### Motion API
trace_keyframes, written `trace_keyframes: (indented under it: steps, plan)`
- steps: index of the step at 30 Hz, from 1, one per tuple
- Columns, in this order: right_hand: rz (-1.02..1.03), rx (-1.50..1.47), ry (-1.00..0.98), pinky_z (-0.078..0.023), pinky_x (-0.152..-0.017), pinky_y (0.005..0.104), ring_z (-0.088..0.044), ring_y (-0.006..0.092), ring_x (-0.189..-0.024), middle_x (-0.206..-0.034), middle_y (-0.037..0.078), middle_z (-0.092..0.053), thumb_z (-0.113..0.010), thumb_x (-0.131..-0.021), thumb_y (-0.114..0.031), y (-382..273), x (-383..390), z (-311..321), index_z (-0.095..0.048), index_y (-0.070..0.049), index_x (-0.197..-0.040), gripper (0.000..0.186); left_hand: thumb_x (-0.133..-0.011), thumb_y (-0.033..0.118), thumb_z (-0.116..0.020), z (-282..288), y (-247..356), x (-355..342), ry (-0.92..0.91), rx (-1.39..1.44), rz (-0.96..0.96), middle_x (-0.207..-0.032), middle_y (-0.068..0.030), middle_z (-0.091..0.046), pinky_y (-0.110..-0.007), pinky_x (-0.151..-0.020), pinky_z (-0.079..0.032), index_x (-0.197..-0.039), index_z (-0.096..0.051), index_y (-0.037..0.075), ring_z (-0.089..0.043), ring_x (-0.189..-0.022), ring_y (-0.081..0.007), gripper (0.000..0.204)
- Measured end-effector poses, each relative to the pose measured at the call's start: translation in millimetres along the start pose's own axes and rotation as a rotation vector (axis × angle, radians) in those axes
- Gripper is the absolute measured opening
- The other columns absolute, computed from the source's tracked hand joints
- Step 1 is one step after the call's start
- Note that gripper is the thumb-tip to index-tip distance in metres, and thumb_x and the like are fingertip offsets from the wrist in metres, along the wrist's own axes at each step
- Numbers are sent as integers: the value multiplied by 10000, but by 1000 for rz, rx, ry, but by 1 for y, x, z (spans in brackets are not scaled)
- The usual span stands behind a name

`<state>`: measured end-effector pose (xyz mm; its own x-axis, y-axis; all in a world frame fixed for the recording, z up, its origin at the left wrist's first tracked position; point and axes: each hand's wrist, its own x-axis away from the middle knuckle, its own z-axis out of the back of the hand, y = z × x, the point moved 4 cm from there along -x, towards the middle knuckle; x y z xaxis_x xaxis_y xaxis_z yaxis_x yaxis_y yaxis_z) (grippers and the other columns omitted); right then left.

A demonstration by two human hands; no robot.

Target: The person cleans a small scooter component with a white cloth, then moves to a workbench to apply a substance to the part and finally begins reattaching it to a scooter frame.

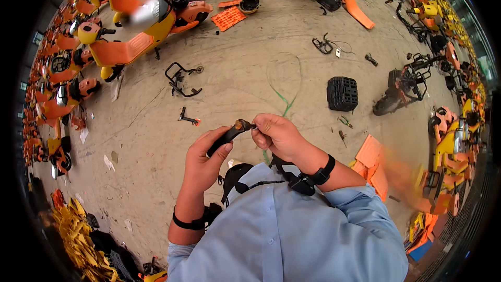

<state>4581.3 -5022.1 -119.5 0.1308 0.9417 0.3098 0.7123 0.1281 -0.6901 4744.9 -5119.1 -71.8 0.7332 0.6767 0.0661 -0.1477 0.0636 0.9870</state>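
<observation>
My left hand (206, 151) is closed round a black, slightly curved part (225, 140) with a round, rusty-brown end (241, 125). Its thumb presses the near side, and the brown end points up to the right. My right hand (277, 134) pinches a small dark piece at that end between thumb and fingers; it is too small to name, and I cannot tell whether it is joined to the part. Both hands are in front of my chest, close together above the concrete floor.
Rows of yellow and orange scooters (128, 47) line the left and right. On the floor lie a black metal frame (180, 79), a black slotted crate (342, 94), a small black bracket (188, 117), a green strap (284, 102) and orange panels (369, 152). Yellow parts (78, 235) are heaped lower left.
</observation>
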Motion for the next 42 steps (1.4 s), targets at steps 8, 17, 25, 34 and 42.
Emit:
trace_keyframes:
  steps: [8,17,25,34,42]
  plan:
    - [227,-127,305,-349,-517,247,-441,101,-531,-585,12,-484,-528,-994,-464,-64,134,148,-564,-47,-810,457,-865,22,-700,-200,14,-58,-412,20,22,-991,-60,-651,-268,-799,-477,-1196,-632,6,-605,-892,-136,338]
    - [20,-414,300,-369,-493,256,-454,128,-533,-673,47,-531,-409,-980,-604,-123,250,381,-548,-71,-837,570,-851,-3,-700,-471,8,-111,-589,-132,59,-976,-65,-644,-257,-793,-469,-1153,-644,-4,-585,-869,-137,307]
    - [-7,-420,866,-436,-581,246,-555,117,-672,-832,43,-636,-499,-946,-608,-77,307,625,-594,-71,-909,547,-841,-24,-707,-619,-1,-201,-685,-217,159,-1022,-54,-640,-247,-805,-472,-1159,-640,-8,-583,-885,-116,326]
    - [-89,-298,1433,-457,-564,270,-557,146,-574,-687,35,-606,-547,-963,-483,-42,364,805,-597,-69,-827,439,-862,-38,-689,-793,-88,-334,-900,-237,289,-970,-11,-646,-223,-762,-459,-1185,-611,-10,-560,-849,-76,334]
    - [-285,-139,1608,-450,-509,318,-590,142,-638,-746,59,-633,-529,-937,-238,76,347,1015,-601,-88,-850,188,-867,-56,-674,-888,-158,-358,-942,-299,394,-948,-14,-646,-225,-775,-467,-1177,-600,-21,-569,-846,-78,321]
